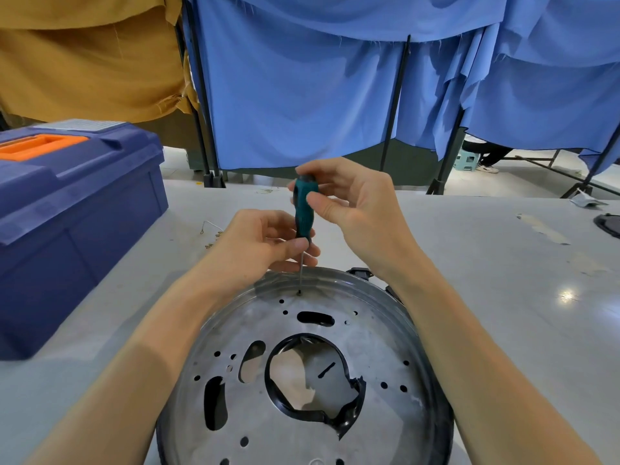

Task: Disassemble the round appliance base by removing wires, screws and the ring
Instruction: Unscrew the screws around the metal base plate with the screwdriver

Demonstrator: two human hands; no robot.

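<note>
Round appliance base (369,337): lies flat on the counter (486,263), metal plate up, pierced with holes and slots.
Ring (349,411): black and torn, it lines the base's central opening.
Screw (299,292): sits by the base's far rim, with the screwdriver tip seated in it.
Screwdriver (304,209): stands upright over that far rim, with a teal handle and a thin shaft.
Left hand (265,243): fingers and thumb curl round the bottom of the handle, just above the shaft.
Right hand (352,203): thumb and fingers pinch the top of the handle.
In the way: the forearms cross the base's left and right rims, and the left hand hides part of the far rim.
Loose screws (213,239): lie on the counter beyond the base to its left, beside a thin bent wire (209,225).
Toolbox (67,213): sits well left of the base, blue with an orange handle, lid down.
Dark object (609,224): lies far right of the base, cut off by the frame edge.
Blue curtains (302,95): hang on black frames behind the base, with mustard cloth (84,62) behind the toolbox.
</note>
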